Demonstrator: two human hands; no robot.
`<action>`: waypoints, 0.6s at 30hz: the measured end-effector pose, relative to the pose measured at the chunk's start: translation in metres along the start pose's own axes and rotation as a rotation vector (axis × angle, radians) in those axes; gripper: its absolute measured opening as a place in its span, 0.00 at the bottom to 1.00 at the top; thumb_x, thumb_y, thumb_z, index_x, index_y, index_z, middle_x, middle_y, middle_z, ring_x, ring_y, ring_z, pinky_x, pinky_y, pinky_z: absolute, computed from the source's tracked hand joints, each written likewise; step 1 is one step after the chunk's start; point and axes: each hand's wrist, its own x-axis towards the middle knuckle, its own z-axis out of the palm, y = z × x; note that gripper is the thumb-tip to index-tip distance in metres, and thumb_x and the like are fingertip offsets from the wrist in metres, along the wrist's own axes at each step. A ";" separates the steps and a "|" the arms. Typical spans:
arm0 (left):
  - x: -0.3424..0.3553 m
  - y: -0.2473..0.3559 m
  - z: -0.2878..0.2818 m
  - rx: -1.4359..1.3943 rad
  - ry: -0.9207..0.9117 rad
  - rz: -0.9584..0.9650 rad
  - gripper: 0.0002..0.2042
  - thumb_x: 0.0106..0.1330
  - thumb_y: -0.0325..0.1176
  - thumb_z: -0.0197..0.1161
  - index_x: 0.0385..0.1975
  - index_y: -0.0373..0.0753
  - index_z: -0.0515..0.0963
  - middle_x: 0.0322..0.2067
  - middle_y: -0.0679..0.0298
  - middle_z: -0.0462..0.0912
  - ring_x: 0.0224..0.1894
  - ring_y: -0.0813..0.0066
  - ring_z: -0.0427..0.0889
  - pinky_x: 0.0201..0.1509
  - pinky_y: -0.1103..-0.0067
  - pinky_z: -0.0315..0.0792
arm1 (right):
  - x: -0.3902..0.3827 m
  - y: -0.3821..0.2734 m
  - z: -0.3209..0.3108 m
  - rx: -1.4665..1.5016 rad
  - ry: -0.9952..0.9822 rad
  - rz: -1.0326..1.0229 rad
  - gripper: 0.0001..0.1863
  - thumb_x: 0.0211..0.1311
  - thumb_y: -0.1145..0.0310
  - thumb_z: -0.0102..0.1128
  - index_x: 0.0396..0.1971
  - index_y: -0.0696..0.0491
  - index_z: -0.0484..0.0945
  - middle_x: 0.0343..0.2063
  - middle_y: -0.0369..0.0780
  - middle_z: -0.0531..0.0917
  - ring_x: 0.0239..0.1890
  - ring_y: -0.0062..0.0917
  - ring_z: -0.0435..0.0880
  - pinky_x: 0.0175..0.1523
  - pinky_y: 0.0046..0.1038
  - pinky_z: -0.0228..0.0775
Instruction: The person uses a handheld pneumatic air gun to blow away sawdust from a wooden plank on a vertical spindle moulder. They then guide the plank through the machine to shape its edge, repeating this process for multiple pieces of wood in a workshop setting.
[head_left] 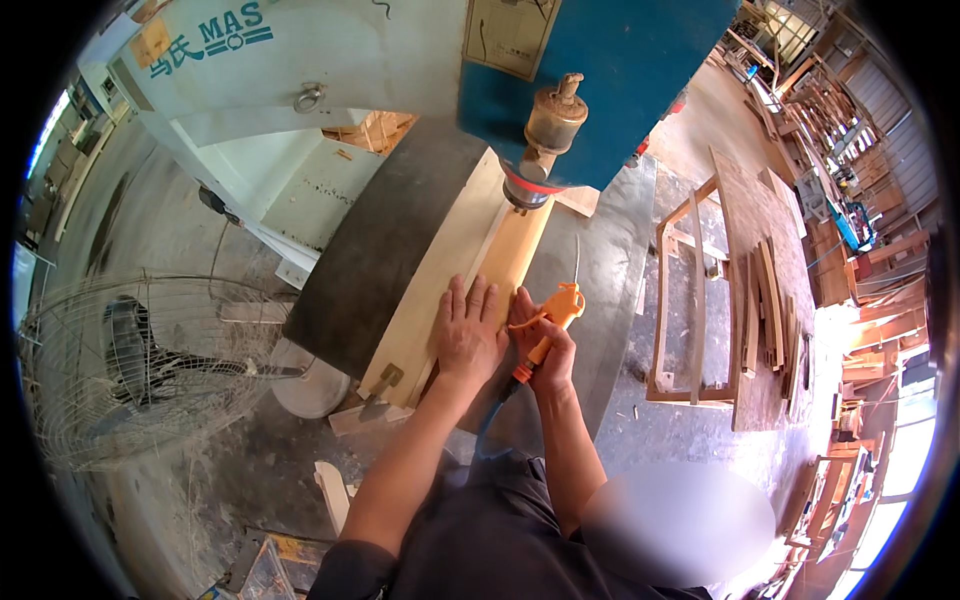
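Board [515, 245]: pale, long and narrow, lying on the worktop [615, 260] and running away from me, its far part below the chuck [525, 192].
Left hand [470, 338]: open, palm down on the wood, my fingers a little spread and pointing away from me.
Right hand [546, 350]: closed around the air gun [560, 308], fingertips close beside the board's right edge; whether they press on it I cannot tell.
Air gun: orange, its thin nozzle [577, 258] pointing away from me, a blue hose [488, 428] dropping from its handle toward my waist.
Plank [440, 270]: pale too, just left of the board and running along it, with a metal fitting [385, 380] at its near end.
Machine [620, 90]: teal in front of me, a dull brass-coloured cup [555, 118] on it just above the chuck.
Fan [140, 360]: caged in wire, to my left, well apart from my hands.
Second worktop [755, 400]: wooden, off to my right, with loose strips [768, 310] lying lengthwise on it.
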 end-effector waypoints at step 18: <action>-0.001 0.000 -0.001 -0.021 0.029 0.014 0.34 0.69 0.48 0.62 0.74 0.41 0.68 0.76 0.56 0.64 0.80 0.44 0.53 0.84 0.56 0.46 | 0.005 -0.028 -0.002 -0.497 0.162 0.048 0.23 0.79 0.55 0.54 0.55 0.63 0.73 0.46 0.46 0.87 0.54 0.37 0.87 0.67 0.41 0.75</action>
